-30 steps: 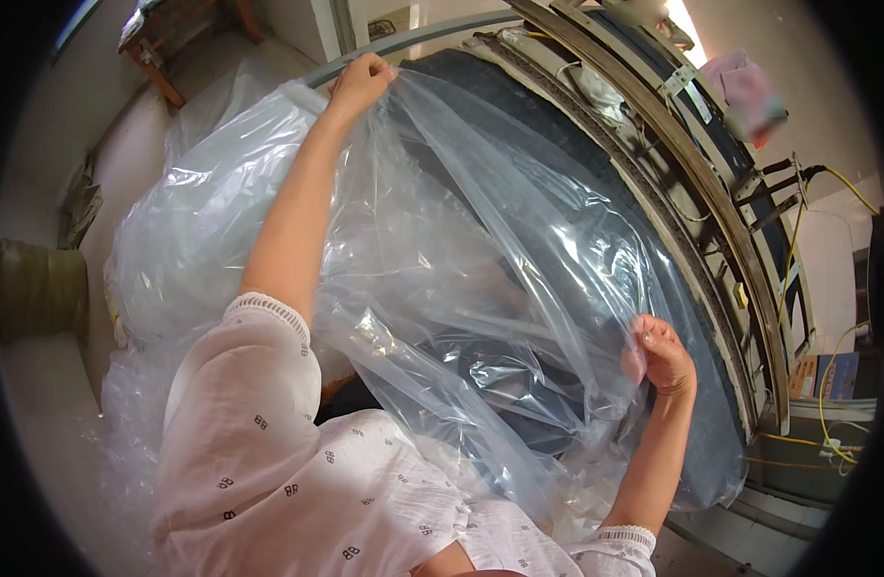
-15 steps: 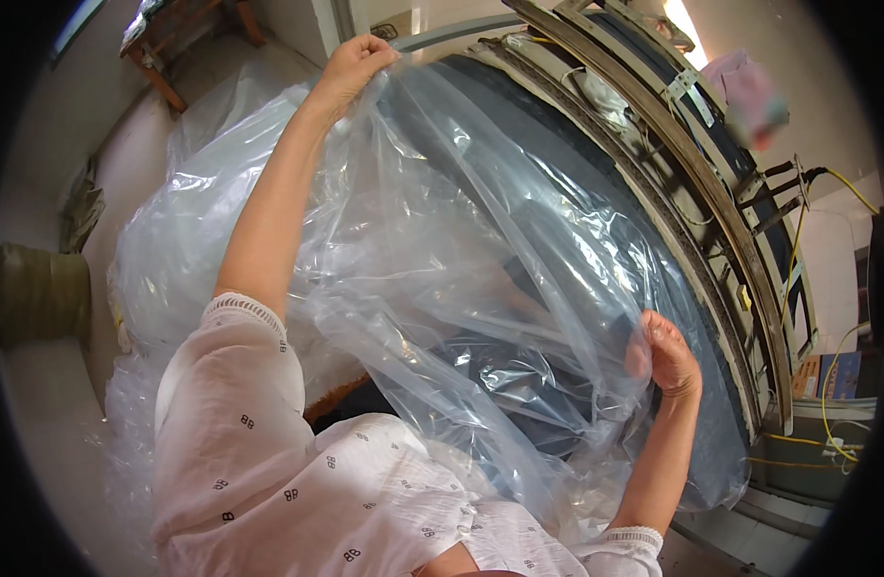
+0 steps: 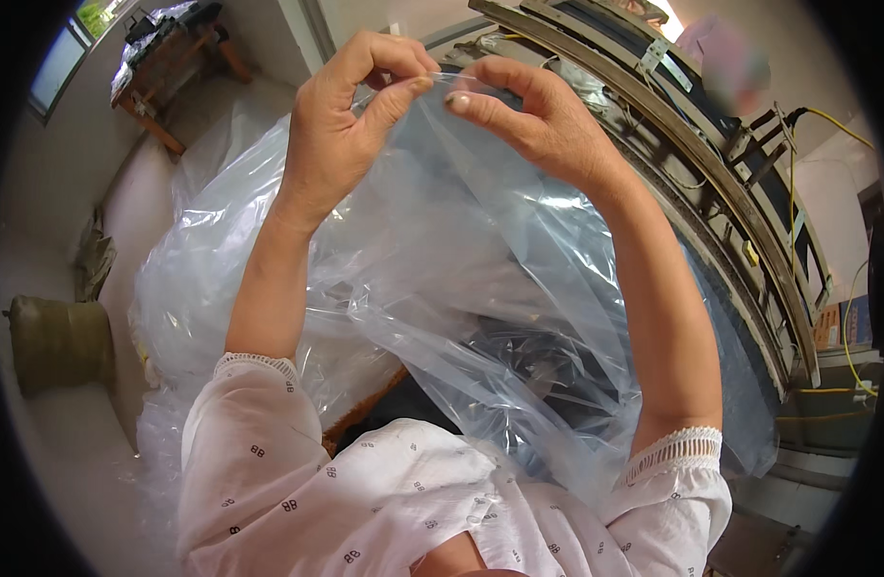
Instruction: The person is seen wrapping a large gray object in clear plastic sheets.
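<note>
A large sheet of clear plastic film (image 3: 567,255) is spread in loose folds before me, from the far middle down toward my body. My left hand (image 3: 350,120) is raised at the far side, thumb and fingertips pinched on the film's upper edge. Close beside it, on the right, my right hand (image 3: 547,120) has its thumb and curled forefinger around the same edge. A short strip of film runs between the two hands. Under the sheet dark material shows through, partly blurred by glare.
A long metal-and-wood machine frame (image 3: 692,135) curves along the far right, with yellow cables (image 3: 836,125). More crumpled film (image 3: 211,240) is heaped at left. A wooden table (image 3: 168,72) stands far left, an olive-coloured roll (image 3: 62,341) near the left wall. A blurred pink shape (image 3: 721,58) is at upper right.
My right hand has let go of the film at the lower right and come up and left beside my left hand. The view has shifted slightly.
</note>
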Available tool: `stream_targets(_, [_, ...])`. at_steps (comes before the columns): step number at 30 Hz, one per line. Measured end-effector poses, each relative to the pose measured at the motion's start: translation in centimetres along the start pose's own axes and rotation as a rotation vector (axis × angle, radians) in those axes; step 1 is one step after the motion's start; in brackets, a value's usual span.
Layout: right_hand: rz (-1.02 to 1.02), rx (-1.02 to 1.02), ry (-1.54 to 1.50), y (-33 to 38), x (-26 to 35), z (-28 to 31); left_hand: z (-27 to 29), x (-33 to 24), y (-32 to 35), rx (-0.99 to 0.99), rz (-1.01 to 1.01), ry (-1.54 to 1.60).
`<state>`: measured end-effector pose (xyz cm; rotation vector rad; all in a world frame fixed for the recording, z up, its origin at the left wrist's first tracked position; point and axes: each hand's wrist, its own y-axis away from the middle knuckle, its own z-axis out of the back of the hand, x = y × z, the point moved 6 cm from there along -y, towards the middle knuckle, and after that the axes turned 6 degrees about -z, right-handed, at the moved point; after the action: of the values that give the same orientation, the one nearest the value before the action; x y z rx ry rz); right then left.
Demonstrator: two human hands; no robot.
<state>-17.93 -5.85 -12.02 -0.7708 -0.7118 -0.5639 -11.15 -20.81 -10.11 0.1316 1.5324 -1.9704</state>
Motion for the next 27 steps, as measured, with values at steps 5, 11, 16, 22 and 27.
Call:
stream_targets(5, [-0.25, 0.272, -0.533, 0.9, 0.7, -3.9, 1.0, -0.1, 1.9, -0.012, 0.023, -0.03])
stream_targets(11, [-0.295, 0.126, -0.582, 1.5, 1.6, -4.4, 2.2, -0.4, 3.2, -0.092, -0.058, -0.151])
stream_targets(16, [-0.256, 0.073, -0.575, 1.2, 1.8, -4.4, 2.5, -1.1, 3.0, -0.08, -0.055, -0.215])
stream_targets(22, [-0.226, 0.062, -0.487, 1.2, 2.1, -4.6, 2.3, -0.7, 2.7, -0.048, -0.002, -0.245])
stream_targets(27, [-0.18, 0.052, -0.439, 1.2, 2.4, -4.8, 2.7, -1.0, 2.8, -0.112, -0.096, -0.39])
